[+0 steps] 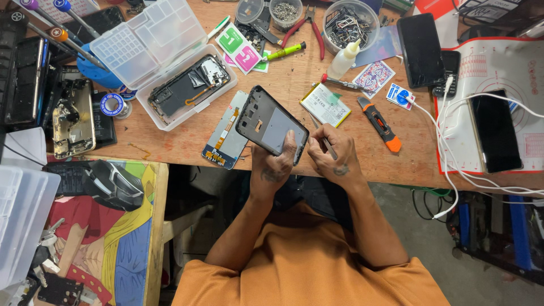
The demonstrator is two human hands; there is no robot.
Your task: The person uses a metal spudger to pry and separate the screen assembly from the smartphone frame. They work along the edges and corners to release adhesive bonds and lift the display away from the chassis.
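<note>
Phone frame: I have the black phone mid-frame [272, 127] tilted up off the wooden surface [170, 141], near its front edge, inner side facing me, with a grey panel showing in its lower half.
Left hand: my left hand [276, 161] is closed on the lower right corner of the frame, thumb pressed on its inner face, fingers curled behind.
Right hand: my right hand [331, 154] is just beside the left, fingers pinched shut around a thin metal tool [328, 146] that looks like tweezers; its tip is hidden near the frame's edge.
Screen panel: a detached display panel [225, 131] with a flex cable lies flat on the surface, partly under the frame's left side.
Battery: a flat white battery [325, 104] lies just beyond my right hand.
Knife: an orange and black utility knife [379, 123] lies to the right of the battery.
Parts box: a clear plastic box [190, 85], lid open, holds an opened phone body, well to the left of the frame.
Farther back: a glue bottle [344, 59], red-handled pliers [311, 28] and a round tub of small metal parts [350, 24].
Right side: a dark phone [420, 50] lies face up, and another phone [494, 130] rests on a repair mat [481, 62] with a white cable [447, 147] trailing over the edge.
</note>
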